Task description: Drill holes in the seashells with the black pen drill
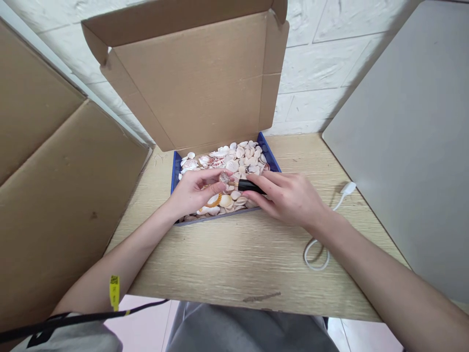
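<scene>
Over a shallow blue box (271, 155) full of pale seashells (240, 155), my two hands are close together. Between the fingertips of my left hand (200, 189) is a small, whitish, shiny piece (224, 178), too small to name surely. My right hand (287, 195) grips a black-handled tool (249, 186) with a thin golden shaft that points left. The tool's tip is at or very near the small piece; whether they touch cannot be made out. An orange-rimmed shell (214, 200) lies below my left fingers.
The box's cardboard lid (194, 78) stands raised at the back against a white brick wall (318, 63). A cardboard panel (73, 186) bounds the left, a grey panel (406, 122) the right. A white cable (310, 264) lies on the wooden table (220, 264) by my right forearm.
</scene>
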The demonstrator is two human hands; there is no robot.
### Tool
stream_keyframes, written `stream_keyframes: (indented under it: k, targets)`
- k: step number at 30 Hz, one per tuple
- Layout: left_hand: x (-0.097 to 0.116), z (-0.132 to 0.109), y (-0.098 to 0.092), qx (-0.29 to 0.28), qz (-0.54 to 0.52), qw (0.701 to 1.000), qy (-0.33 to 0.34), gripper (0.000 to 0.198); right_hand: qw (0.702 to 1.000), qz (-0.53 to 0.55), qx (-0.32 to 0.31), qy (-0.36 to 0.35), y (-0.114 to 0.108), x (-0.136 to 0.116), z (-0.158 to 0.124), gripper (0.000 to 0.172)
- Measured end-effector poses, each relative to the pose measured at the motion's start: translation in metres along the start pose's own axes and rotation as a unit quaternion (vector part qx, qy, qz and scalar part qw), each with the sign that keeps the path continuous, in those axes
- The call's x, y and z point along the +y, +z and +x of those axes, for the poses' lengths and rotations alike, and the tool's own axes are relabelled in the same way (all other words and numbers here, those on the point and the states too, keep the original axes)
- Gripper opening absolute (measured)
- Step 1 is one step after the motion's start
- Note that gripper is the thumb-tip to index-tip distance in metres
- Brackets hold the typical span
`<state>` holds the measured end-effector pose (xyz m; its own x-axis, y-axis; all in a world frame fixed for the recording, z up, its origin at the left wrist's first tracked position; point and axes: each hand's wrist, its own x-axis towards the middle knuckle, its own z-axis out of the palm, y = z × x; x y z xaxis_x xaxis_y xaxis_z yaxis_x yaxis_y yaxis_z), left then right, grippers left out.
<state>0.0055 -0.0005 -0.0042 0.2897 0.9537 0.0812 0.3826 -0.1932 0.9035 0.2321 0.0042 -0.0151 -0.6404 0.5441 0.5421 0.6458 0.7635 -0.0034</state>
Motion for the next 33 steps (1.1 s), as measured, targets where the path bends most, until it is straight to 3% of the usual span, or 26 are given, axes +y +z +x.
stream_keyframes:
  k: [3,11,22,33]
  targets:
    - [-0.004,0.002,-0.002,0.033,-0.007,0.999,0.017,0.030,1.000,-0.019,0.015,-0.003,-0.002,0.007,0.000,0.035]
    - [-0.003,0.002,-0.003,0.001,0.003,1.000,0.009,0.027,1.000,-0.029,0.011,0.000,0.001,0.010,0.000,0.033]
    - [0.003,0.001,0.001,0.033,0.019,0.999,-0.016,0.027,0.996,-0.054,0.077,0.000,0.002,0.015,0.002,0.028]
    - [0.003,0.001,0.000,0.024,0.018,0.999,-0.019,0.027,0.995,-0.058,0.080,0.006,0.001,0.016,0.001,0.028]
